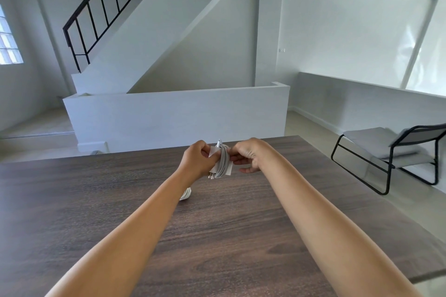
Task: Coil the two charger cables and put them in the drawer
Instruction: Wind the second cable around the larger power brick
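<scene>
Coiled cable [223, 160] above dark wood table [96, 200]; staircase [154, 31] behind (white room)

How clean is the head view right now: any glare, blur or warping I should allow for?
Head view: wide-angle warp bends the table edges and the staircase lines; glare streaks the glossy wall at right; the window at left is blown out; both hands, left hand and right hand, and the white cable bundle look fairly sharp.

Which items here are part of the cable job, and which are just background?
Job:
- coiled white cable with paper band, held in left hand and right hand
- second white cable on the table, partly hidden by the left forearm

Background:
- wooden table
- black-framed chair
- staircase railing

No drawer visible.
</scene>
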`<state>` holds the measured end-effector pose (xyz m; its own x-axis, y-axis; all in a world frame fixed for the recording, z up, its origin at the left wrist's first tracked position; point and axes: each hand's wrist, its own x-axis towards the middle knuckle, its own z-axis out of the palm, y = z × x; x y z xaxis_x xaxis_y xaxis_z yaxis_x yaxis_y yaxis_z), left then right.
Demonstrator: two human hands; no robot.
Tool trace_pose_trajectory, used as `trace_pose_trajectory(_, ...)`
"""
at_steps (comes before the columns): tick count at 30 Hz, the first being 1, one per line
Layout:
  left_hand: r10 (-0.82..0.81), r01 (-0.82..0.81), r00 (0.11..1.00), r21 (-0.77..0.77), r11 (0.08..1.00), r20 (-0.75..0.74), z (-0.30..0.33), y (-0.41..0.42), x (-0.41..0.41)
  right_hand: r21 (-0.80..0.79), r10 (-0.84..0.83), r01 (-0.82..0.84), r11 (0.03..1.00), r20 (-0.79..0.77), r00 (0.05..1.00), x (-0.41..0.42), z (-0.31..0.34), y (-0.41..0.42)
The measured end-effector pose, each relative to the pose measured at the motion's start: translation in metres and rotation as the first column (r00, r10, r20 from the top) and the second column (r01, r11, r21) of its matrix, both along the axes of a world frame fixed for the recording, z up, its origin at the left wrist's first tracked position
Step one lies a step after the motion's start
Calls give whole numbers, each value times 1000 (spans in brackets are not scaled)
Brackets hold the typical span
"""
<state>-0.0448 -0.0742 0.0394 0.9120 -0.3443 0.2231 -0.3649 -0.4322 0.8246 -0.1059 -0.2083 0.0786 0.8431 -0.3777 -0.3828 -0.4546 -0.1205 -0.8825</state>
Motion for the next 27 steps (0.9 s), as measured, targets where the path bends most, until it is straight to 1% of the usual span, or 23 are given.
trace_pose_trajectory(2,2,-2,999,13,1000,-33,-4,1,1,-7,-3,3,1000,-19,1000,1,-3,1)
trace_pose_trajectory(4,-6,5,995,-8,1000,-104,-8,2,4,3,-12,12,1000,-6,1000,0,-7,2)
trace_pose_trajectory(6,-45,20,971,-107,994,-237,-12,4,5,-11,-66,67,998,74,995,-1,-11,2)
trace_pose_trajectory(8,-113,19,915,-239,971,-388,-14,4,3,-60,-117,130,990,177,977,1,-17,1)
trace_pose_trajectory(9,-141,14,885,-279,960,-443,-14,4,2,-90,-130,152,984,215,968,3,-20,0)
trace_pose_trajectory(12,-189,-14,820,-350,937,-540,-18,4,2,-209,-124,185,960,274,954,8,-28,-1)
trace_pose_trajectory(14,-199,-52,788,-385,922,-582,-21,5,4,-259,-102,183,948,298,949,8,-32,-3)
trace_pose_trajectory(18,-227,-75,744,-416,906,-628,-25,5,4,-292,-20,127,948,343,939,4,-40,-6)
trace_pose_trajectory(23,-261,-45,734,-429,902,-627,-29,5,5,-342,-6,145,928,377,926,5,-45,-9)
trace_pose_trajectory(27,-277,-15,739,-426,904,-614,-29,3,5,-335,7,131,933,382,924,8,-45,-15)
